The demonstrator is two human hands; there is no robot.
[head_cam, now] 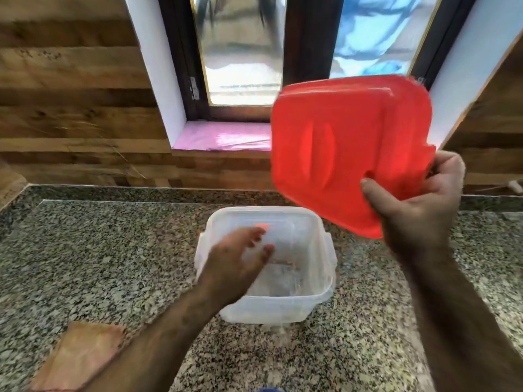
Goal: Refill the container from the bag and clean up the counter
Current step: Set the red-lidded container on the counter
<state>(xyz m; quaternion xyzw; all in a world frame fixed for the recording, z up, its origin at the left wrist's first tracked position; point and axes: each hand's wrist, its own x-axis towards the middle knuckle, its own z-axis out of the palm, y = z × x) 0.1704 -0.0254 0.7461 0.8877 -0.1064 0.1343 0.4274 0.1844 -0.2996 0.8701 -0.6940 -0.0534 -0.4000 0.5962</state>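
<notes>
While perhaps tilted, lid (351, 154) handle upright.

The left hand (237, 254) reaches forward from a bare forearm, palm down, fingers spread loosely and blurred, holding nothing. The right hand (416, 205) is raised higher on the other side, wrist bent back, its grip closed with the thumb pressed on a red lid (348, 148)
</notes>
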